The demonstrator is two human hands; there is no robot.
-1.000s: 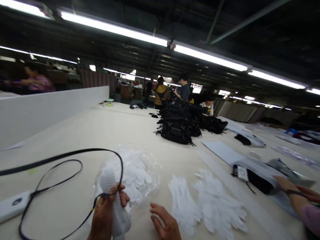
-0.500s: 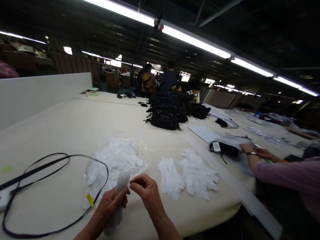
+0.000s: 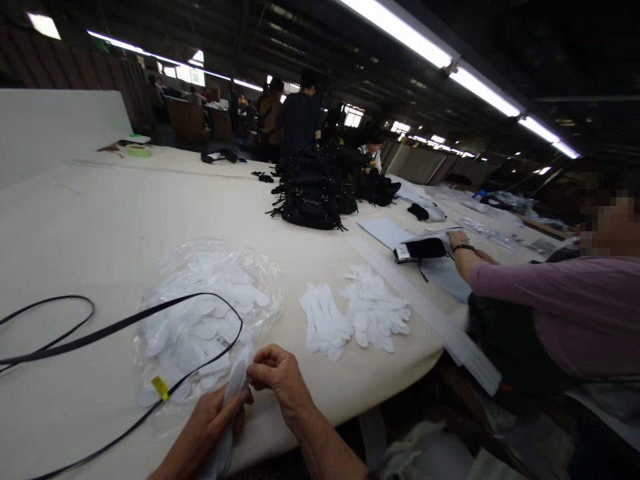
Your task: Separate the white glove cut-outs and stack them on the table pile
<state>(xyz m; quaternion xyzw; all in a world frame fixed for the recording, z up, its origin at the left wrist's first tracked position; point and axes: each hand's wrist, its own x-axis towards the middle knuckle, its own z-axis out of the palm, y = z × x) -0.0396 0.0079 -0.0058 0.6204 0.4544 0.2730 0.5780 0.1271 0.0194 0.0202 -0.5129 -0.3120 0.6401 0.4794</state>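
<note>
My left hand (image 3: pixel 213 423) is wrapped round a white glove (image 3: pixel 235 380) at the near edge of the cream table (image 3: pixel 100 220). My right hand (image 3: pixel 277 380) pinches the top of that same glove with closed fingers. Just beyond them lies a clear plastic bag of white gloves (image 3: pixel 205 307). A black strap (image 3: pixel 125 323) with a yellow tag loops across the bag and past my left hand.
Two piles of white gloves (image 3: pixel 355 313) lie to the right. A person in a mauve sleeve (image 3: pixel 545 307) at the right edge reaches to a black pouch (image 3: pixel 423 249). Black bags (image 3: pixel 313 197) are heaped mid-table; people stand behind. A tape roll (image 3: pixel 137 150) sits far left.
My right hand rose from the table and closed on the top of the glove. The view swung down and to the right, bringing the neighbouring person in.
</note>
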